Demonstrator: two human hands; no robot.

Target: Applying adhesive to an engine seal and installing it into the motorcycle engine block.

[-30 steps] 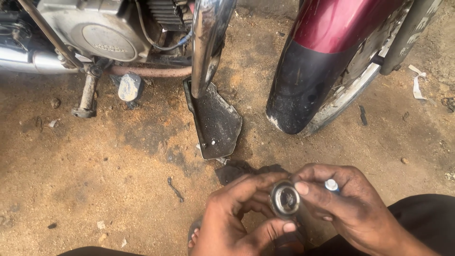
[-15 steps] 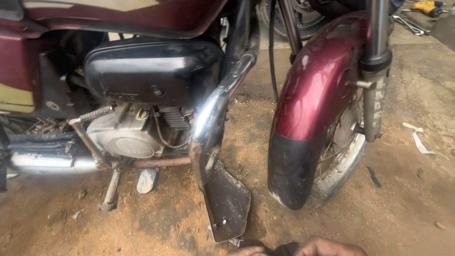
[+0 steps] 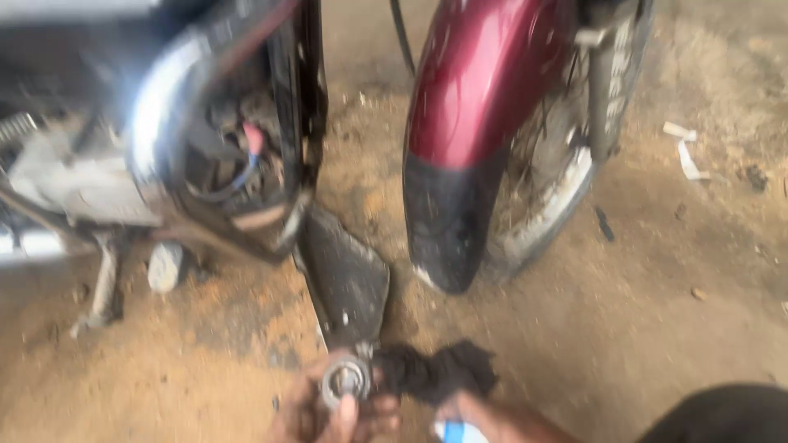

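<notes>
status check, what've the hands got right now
Left hand grips a round metal bearing-like part. Right hand holds a small white-and-blue item, blurred. Black rag on the dirt just behind; motorcycle front fender beyond.

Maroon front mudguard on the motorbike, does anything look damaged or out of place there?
The maroon front mudguard has a worn, scuffed black lower end. White scraps lie on the sandy ground to its right. The picture is blurred, so finer damage cannot be judged.
</notes>
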